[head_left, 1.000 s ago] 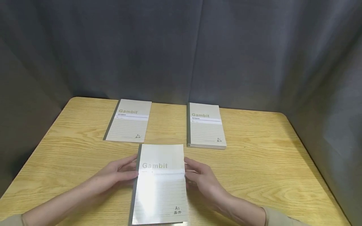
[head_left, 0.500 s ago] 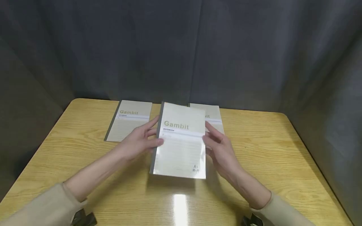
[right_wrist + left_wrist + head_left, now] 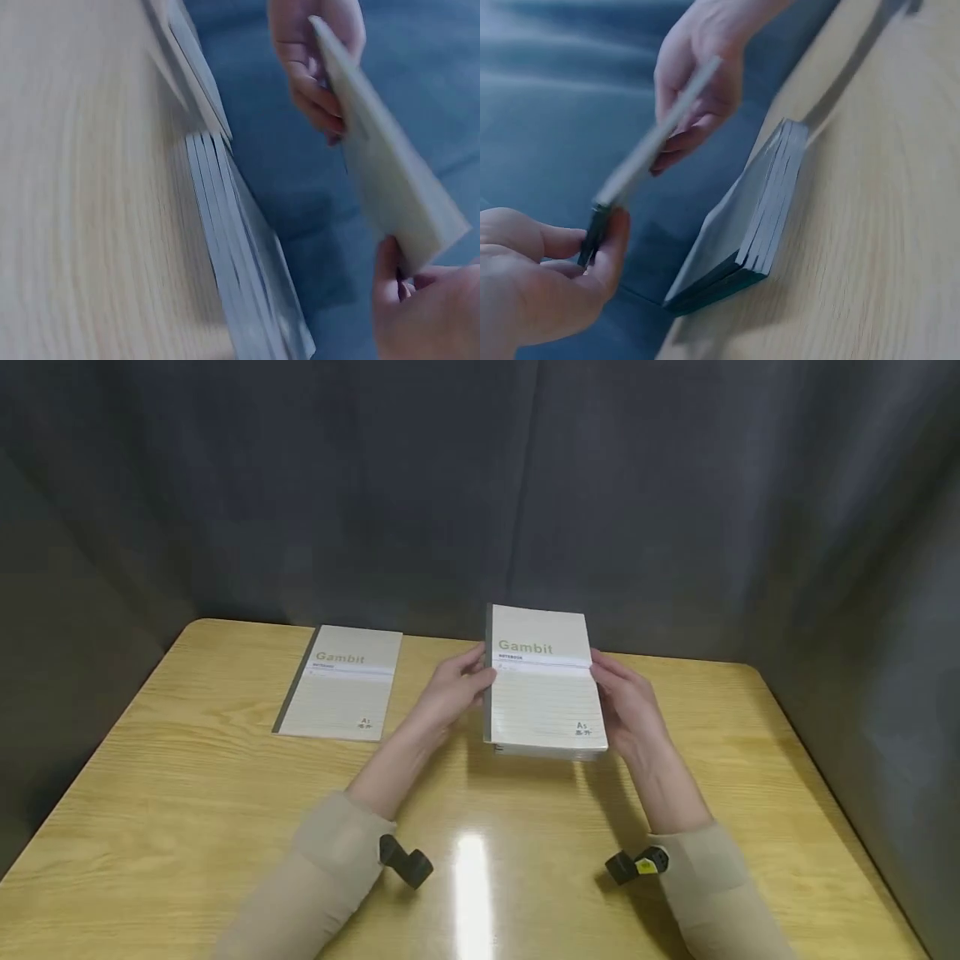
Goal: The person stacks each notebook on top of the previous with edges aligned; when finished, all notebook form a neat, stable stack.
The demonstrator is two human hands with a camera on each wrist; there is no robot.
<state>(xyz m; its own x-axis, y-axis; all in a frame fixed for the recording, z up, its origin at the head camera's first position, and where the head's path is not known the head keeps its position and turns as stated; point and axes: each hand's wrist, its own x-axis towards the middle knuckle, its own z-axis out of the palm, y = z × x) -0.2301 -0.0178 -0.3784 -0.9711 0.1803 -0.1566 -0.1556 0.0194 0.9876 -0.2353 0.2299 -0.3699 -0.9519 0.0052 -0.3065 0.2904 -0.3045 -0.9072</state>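
A "Gambit" notebook (image 3: 543,697) with a grey spine is held in the air between both hands, level with its cover up. My left hand (image 3: 453,685) pinches its spine edge, thumb on top; in the left wrist view the thumb and fingers (image 3: 609,251) clasp that edge. On the opposite edge, my right hand (image 3: 630,697) grips with thumb and fingers. Just below is a stack of several like notebooks (image 3: 776,202) on the table, a gap showing between it and the held one. In the head view the held notebook hides most of that stack (image 3: 551,752).
One more notebook (image 3: 341,685) lies flat at the back left of the wooden table (image 3: 187,793). A dark grey curtain (image 3: 360,493) hangs right behind the table's far edge. Small black cameras (image 3: 407,862) sit at both wrists.
Both hands have lifted the notebook from the front of the table and carried it back and to the right, over the stack. The back-left notebook has stayed in place.
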